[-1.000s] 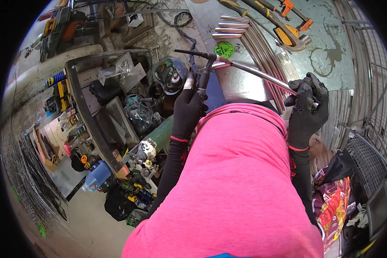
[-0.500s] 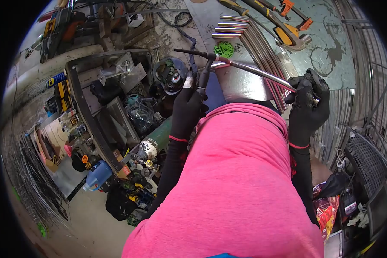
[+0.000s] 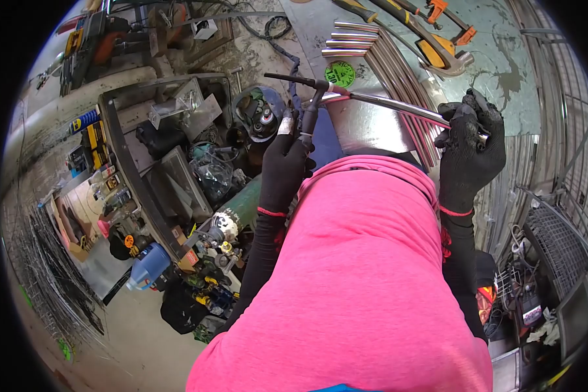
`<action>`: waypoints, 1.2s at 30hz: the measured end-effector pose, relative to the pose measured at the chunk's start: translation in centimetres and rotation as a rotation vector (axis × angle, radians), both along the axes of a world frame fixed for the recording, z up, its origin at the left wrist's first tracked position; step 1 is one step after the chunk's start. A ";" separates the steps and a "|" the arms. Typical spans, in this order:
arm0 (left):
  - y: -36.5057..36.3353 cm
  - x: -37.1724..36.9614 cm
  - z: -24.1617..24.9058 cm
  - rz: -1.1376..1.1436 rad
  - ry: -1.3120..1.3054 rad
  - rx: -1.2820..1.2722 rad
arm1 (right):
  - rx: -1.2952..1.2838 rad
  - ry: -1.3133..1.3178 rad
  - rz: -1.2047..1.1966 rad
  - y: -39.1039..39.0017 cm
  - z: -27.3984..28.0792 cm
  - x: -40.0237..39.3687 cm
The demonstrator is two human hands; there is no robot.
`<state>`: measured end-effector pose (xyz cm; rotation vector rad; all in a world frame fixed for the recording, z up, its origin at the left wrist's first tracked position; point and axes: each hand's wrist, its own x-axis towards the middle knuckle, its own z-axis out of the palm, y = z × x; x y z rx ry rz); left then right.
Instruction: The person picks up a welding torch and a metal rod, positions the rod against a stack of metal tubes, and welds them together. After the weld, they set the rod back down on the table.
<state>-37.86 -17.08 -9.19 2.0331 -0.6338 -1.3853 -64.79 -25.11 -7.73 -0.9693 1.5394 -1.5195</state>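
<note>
My left hand (image 3: 283,168), in a black glove, is closed around the handle of a TIG welding torch (image 3: 310,117). The torch stands upright in this view, its long back cap pointing left and its nozzle facing right. A shiny metal tube (image 3: 398,107) runs from beside that nozzle to my right hand (image 3: 469,147), also black-gloved, whose fingers are wrapped around the tube's right end. Beneath it, several bent polished tubes (image 3: 395,72) lie side by side on the metal tabletop (image 3: 496,81). A round green disc (image 3: 339,74) lies left of them.
At the table's far side lie a hammer (image 3: 454,64) and an orange clamp (image 3: 464,34). A dark-framed bin of scrap (image 3: 132,189) stands to the left, near a green gas cylinder (image 3: 245,202). Metal lengths and wire mesh (image 3: 555,232) line the right side.
My right hand has shifted slightly right, still gripping the tube end. My left hand and the torch have hardly moved. Less of the red bag at lower right shows.
</note>
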 end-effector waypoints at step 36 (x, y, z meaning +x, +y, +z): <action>0.0 0.1 0.0 -0.012 -0.003 -0.022 | -0.021 0.111 0.034 -1.2 -0.4 -0.5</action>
